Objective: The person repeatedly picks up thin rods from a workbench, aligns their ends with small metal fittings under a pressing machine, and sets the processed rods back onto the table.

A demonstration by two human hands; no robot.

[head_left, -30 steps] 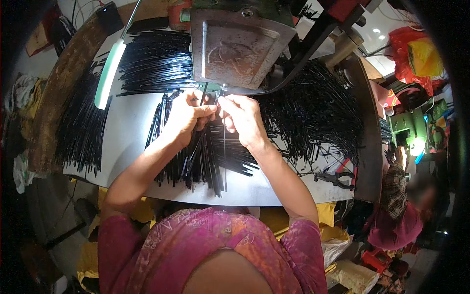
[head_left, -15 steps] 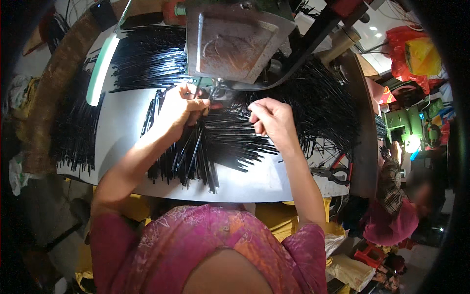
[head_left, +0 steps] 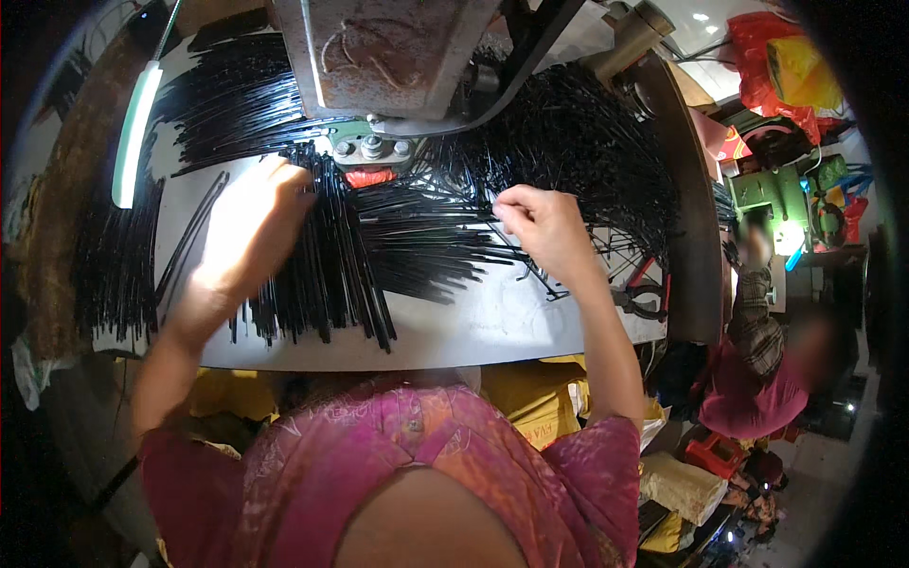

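Note:
My left hand (head_left: 254, 222), bright with glare, is over the left edge of an upright-lying bundle of thin black rods (head_left: 336, 256). Its fingertips bend down beside the rods, and what they do is washed out. My right hand (head_left: 547, 227) is closed in a pinch at the right ends of a sideways fan of black rods (head_left: 426, 232); anything between the fingertips is too small to make out. Beyond the hands stands a machine (head_left: 383, 57) with a rusty metal face. Under it is a bolted metal fixture (head_left: 372, 149) with a red piece (head_left: 369, 177) at its front.
More black rods lie in piles at the far left (head_left: 237, 104), left edge (head_left: 123, 265) and right (head_left: 587, 142) of the white table (head_left: 445, 341). Red-handled pliers (head_left: 644, 293) rest at the right. A lamp (head_left: 137, 137) hangs at left. Another person (head_left: 753, 388) sits at the right.
My left hand has moved left, away from the machine's fixture, to the rod bundle. My right hand stays closed near the rod ends. The view has shifted, and the fixture now shows uncovered.

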